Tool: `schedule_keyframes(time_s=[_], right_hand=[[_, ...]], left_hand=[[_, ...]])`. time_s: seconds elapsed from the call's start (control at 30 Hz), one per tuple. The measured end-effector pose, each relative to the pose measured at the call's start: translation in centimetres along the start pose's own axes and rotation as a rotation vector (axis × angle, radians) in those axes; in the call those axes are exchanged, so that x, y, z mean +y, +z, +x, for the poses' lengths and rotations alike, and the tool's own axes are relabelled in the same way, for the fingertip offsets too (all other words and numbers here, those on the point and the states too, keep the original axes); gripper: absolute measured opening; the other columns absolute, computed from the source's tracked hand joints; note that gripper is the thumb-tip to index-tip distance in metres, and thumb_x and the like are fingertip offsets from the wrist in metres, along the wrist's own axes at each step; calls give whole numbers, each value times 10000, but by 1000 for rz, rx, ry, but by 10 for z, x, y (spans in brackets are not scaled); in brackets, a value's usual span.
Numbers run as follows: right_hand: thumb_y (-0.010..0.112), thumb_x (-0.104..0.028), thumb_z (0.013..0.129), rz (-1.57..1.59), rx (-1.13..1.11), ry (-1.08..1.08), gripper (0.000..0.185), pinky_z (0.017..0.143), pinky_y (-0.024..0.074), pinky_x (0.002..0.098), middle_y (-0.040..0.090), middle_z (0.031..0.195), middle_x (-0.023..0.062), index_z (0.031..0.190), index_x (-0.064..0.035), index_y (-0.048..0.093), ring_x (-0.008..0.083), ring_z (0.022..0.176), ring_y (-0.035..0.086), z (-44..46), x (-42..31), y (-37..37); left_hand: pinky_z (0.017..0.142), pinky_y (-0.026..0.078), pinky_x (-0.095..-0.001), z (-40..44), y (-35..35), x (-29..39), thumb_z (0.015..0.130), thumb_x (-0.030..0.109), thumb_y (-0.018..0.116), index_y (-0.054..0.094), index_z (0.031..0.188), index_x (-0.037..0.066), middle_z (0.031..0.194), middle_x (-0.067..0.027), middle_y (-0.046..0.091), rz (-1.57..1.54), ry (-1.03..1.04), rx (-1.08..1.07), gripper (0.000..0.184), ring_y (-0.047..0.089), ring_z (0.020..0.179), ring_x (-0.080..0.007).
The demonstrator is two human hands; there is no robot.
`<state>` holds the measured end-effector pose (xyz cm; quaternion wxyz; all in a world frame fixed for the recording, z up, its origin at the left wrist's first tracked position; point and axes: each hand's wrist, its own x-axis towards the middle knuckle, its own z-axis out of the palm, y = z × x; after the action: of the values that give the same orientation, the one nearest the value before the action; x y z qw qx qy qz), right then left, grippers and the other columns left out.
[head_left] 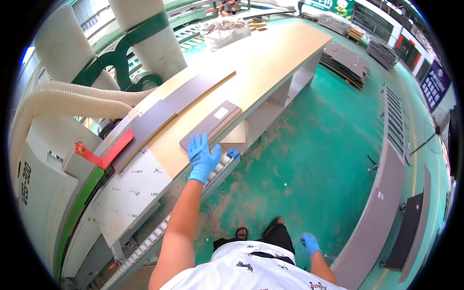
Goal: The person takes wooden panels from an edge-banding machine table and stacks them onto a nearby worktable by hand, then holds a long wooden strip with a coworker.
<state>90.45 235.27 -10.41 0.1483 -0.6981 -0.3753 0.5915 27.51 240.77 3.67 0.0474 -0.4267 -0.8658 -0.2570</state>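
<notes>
My left hand, in a blue glove, is stretched out with its fingers spread. Its fingertips rest at the near end of a short grey-brown board that bears a white label. This board lies by the front edge of a long wood-coloured worktable. Low at my side hangs my right hand, also blue-gloved, with loosely bent fingers and nothing seen in it. Farther back on the table, long grey strips lie end to end along the machine side.
A machine with a red bracket and thick ribbed hoses stands left. A roller track runs below the table edge. Right of the green floor are a long grey panel and a roller conveyor. Stacked panels lie behind.
</notes>
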Motion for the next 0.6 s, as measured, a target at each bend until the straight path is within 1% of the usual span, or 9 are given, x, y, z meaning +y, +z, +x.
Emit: schedule_keyframes(time_s=[0.07,0.1,0.17,0.27,0.3,0.43,0.5,0.57,0.6], right_hand=[[623,-257,894,71,-102,-165,321,675,459,259,645,891,24,1128,-38,614,108,780,584,61,-9,108],[629,-251,897,-121,-113,-254,346,699,469,260,647,917,26,1154,-20,610,108,806,586,107,-70,17],[624,-217,911,-160,-140,-329,376,815,482,266,648,1026,55,1208,12,586,130,902,597,159,-116,70],[601,-179,924,-222,-276,-626,409,957,455,307,622,1184,137,1255,56,549,187,1075,594,184,-284,123],[596,-170,921,-241,-389,-666,416,981,446,327,611,1227,165,1257,69,545,211,1128,583,168,-405,117],[586,-125,912,-187,-546,-832,405,987,446,346,615,1219,191,1256,83,541,245,1145,585,261,-392,257],[607,-121,885,-443,-615,-1310,399,978,451,364,629,1193,204,1228,78,566,273,1124,601,179,-609,297],[630,-140,851,-369,-584,-1503,396,979,446,386,636,1164,223,1200,43,598,329,1109,603,257,-552,392],[626,-182,852,-522,-590,-1605,437,1013,410,410,602,1215,231,1239,14,576,356,1158,560,214,-643,397]], left_hand=[[1110,225,-523,49,-24,-53,839,467,566,464,1374,36,1433,-258,398,187,1,78,694,310,1353,-458],[1114,211,-527,41,39,-14,846,482,549,460,1379,38,1437,-257,394,183,-144,29,699,296,1359,-461],[1124,187,-527,86,33,-35,856,507,523,454,1387,47,1445,-259,384,317,-196,79,705,282,1365,-463],[1127,181,-528,110,29,-31,854,519,518,454,1391,62,1452,-253,381,345,-273,37,708,277,1369,-464],[1128,187,-523,122,18,2,850,524,522,454,1395,75,1456,-242,381,301,-320,0,710,278,1374,-457],[1136,185,-506,122,70,-87,850,526,521,453,1394,70,1468,-245,363,401,-315,77,713,260,1391,-435],[1139,178,-503,168,9,-69,849,527,520,444,1398,66,1471,-246,356,411,-468,130,721,259,1392,-433],[1143,172,-501,171,56,-160,848,528,519,436,1403,62,1475,-247,349,533,-454,194,730,258,1392,-431],[1135,180,-512,203,17,-141,846,522,524,430,1400,47,1461,-248,364,522,-554,197,736,276,1377,-438]])
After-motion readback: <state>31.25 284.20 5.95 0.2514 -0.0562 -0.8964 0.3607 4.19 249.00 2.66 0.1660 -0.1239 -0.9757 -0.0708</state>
